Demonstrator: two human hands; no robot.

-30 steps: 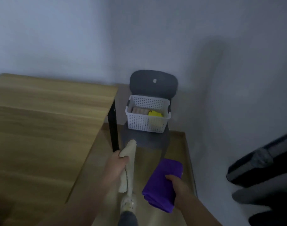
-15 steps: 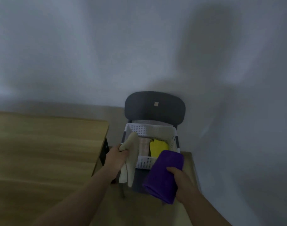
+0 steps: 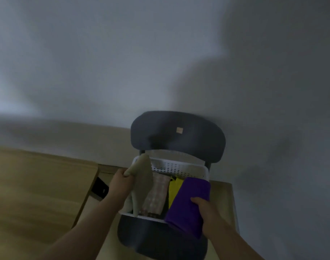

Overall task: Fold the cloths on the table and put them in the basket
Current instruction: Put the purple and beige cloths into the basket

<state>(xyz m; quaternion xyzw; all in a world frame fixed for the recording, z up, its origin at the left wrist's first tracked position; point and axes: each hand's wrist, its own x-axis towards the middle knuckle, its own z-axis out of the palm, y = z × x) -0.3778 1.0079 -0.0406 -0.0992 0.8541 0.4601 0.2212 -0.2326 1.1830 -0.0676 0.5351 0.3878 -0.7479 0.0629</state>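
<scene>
Head view is pretty dim. A plain grey wall [image 3: 122,62] fills most of it, with a wooden table [image 3: 38,184] at lower left and a dark chair [image 3: 177,132] up against the wall, the white basket [image 3: 179,167] sitting on its seat. The person's left hand [image 3: 121,182] grips a beige cloth [image 3: 141,177] over the basket's left side. Their right hand [image 3: 205,209] holds a folded purple cloth [image 3: 190,201] over its near right corner. Inside the basket, a checked cloth [image 3: 157,192] and a yellow cloth [image 3: 174,190] sit side by side.
</scene>
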